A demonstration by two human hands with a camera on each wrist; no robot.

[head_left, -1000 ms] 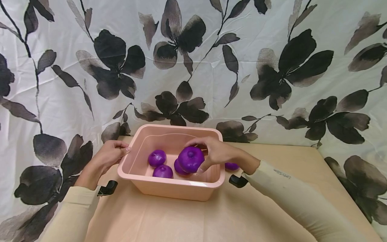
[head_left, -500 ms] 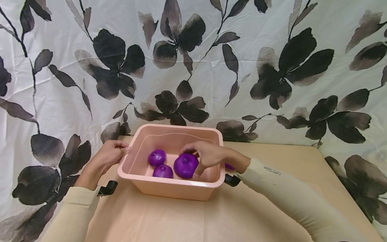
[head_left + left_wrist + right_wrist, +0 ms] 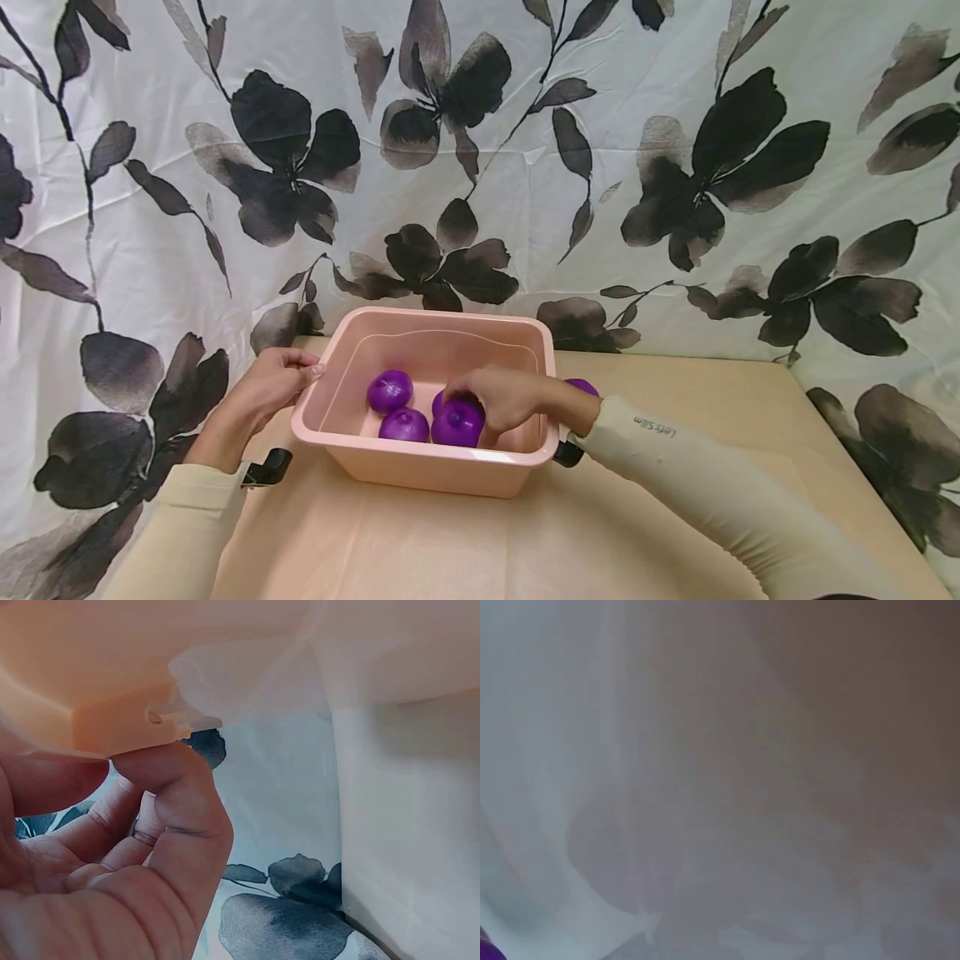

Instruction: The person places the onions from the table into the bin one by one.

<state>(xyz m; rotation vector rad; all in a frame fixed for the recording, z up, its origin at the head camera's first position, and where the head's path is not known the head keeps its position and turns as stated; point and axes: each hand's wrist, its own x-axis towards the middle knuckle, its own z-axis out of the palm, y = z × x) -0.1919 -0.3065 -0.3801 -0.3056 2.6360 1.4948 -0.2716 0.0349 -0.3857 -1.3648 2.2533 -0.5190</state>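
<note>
A pink plastic tub (image 3: 420, 467) stands on the table in the head view. My left hand (image 3: 272, 385) pinches its left rim between thumb and index finger, as the left wrist view shows on the tub's edge (image 3: 127, 724). Inside the tub, my right hand (image 3: 504, 400) grips a shiny, round purple fruit (image 3: 458, 425) with a small nub on top, low near the front wall. Another purple fruit (image 3: 437, 403) is partly hidden behind it. Two more, a rear one (image 3: 390, 391) and a front one (image 3: 404, 426), lie on the left. The right wrist view is hazy.
Another purple fruit (image 3: 581, 387) lies outside the tub, partly hidden by my right wrist. The beige tabletop (image 3: 675, 383) extends to the right and in front. A white curtain (image 3: 555, 208) with dark flowers hangs behind.
My right hand has moved down and slightly left with the purple fruit, deeper into the tub. The left hand stays on the rim.
</note>
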